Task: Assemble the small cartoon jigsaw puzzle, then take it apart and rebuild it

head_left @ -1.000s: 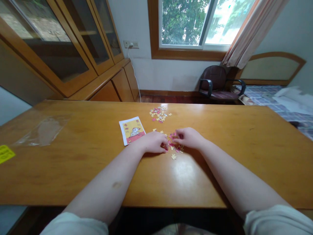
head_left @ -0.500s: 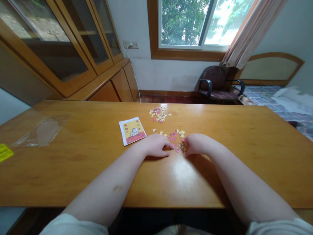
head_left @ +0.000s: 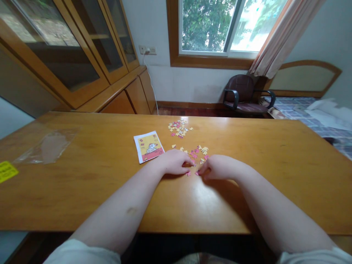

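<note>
Between the two hands, mid-table: loose jigsaw pieces (head_left: pixel 194 151), pink and pale yellow, spread on the bare wood of the table (head_left: pixel 115 205), just beyond and between the fingertips.
Left hand (head_left: pixel 177 162): palm down; thumb and forefinger a little apart, narrow gap. One pink piece (head_left: pixel 188 173) lies at the thumb tip; another piece shows by the forefinger tip. Cannot tell whether either is gripped or only touched.
Right hand (head_left: pixel 221 167): fingers curled, tips drawn close together, at a small pink piece (head_left: pixel 197 172). Contact appears likely; firm pinch cannot be confirmed.
Far heap (head_left: pixel 179 129): more pieces, pink and yellow, overlapping, near the table's far edge, well apart from both hands.
Picture card (head_left: pixel 149 146): flat, left of the pieces, beyond the left forearm; yellow and pink print with a white figure. Near corner lies close to the left wrist.
Hidden: undersides of both hands; any pieces beneath the palms or curled fingers.
Cut off: yellow label (head_left: pixel 7 171) at left border; both sleeves at bottom.
Hard to make out: individual piece outlines and prints, too small; clear plastic bag (head_left: pixel 52 147), edges faint against the wood.
</note>
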{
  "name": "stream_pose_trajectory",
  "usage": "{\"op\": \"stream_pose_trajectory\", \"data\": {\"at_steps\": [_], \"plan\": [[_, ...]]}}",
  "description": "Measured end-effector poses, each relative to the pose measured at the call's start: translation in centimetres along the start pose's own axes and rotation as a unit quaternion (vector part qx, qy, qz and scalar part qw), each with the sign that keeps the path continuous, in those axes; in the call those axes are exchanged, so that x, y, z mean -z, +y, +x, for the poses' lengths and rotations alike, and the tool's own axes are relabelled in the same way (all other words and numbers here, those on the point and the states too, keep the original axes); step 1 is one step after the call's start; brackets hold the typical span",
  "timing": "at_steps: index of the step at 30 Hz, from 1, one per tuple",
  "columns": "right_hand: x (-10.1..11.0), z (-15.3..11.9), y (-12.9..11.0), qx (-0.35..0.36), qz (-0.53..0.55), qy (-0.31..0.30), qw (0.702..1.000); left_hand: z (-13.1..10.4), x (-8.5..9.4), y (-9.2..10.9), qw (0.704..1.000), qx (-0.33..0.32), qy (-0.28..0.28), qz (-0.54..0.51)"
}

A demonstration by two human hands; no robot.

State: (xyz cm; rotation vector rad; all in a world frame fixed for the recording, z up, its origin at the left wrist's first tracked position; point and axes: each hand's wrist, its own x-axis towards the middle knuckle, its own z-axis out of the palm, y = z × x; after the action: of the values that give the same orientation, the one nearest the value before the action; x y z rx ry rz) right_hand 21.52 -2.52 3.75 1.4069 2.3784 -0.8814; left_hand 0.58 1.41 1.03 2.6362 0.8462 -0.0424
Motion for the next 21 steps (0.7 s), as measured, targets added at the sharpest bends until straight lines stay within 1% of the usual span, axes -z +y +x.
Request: {"op": "stream_pose_trajectory", "data": {"at_steps": [2,3,4,5,6,8,9,10,12,14,16,18,21], "plan": [[0.0,0.0,-0.3,0.036,0.021,-0.022,0.999,0.0,-0.1,0.0,1.000,-0.006,-0.007,-0.003],[0.1,0.0,-0.4,0.049,0.030,-0.026,0.998,0.0,-0.1,0.0,1.000,-0.011,-0.013,-0.003],[0.3,0.0,-0.3,0.047,0.032,-0.020,0.998,0.1,-0.1,0.1,1.000,-0.013,-0.016,-0.002],[0.5,0.1,-0.1,0.027,0.026,-0.003,0.999,0.1,-0.1,0.1,1.000,-0.014,-0.019,-0.001],[0.8,0.1,0.2,-0.008,0.012,0.021,1.000,0.1,-0.1,0.2,1.000,-0.014,-0.020,0.001],[1.4,0.0,0.9,-0.101,-0.023,0.074,0.992,0.1,0.0,0.3,1.000,-0.006,-0.012,0.003],[1.7,0.0,1.4,-0.131,-0.031,0.086,0.987,0.2,0.0,0.3,1.000,0.002,-0.005,0.005],[1.8,0.0,1.7,-0.144,-0.029,0.087,0.985,0.1,0.0,0.3,1.000,0.011,0.002,0.008],[1.9,0.0,2.2,-0.148,-0.013,0.070,0.986,0.1,0.1,0.2,0.999,0.028,0.009,0.020],[1.8,-0.1,2.4,-0.157,-0.001,0.048,0.986,0.1,0.2,0.1,0.999,0.037,0.008,0.030],[1.7,-0.2,2.5,-0.178,-0.002,0.039,0.983,0.1,0.2,0.0,0.998,0.042,0.006,0.036],[1.7,-0.3,2.7,-0.199,-0.022,0.037,0.979,0.1,0.2,-0.1,0.998,0.046,0.003,0.037],[2.0,-0.5,3.1,-0.235,-0.079,0.027,0.969,0.1,0.2,0.0,0.998,0.051,-0.002,0.035]]}}
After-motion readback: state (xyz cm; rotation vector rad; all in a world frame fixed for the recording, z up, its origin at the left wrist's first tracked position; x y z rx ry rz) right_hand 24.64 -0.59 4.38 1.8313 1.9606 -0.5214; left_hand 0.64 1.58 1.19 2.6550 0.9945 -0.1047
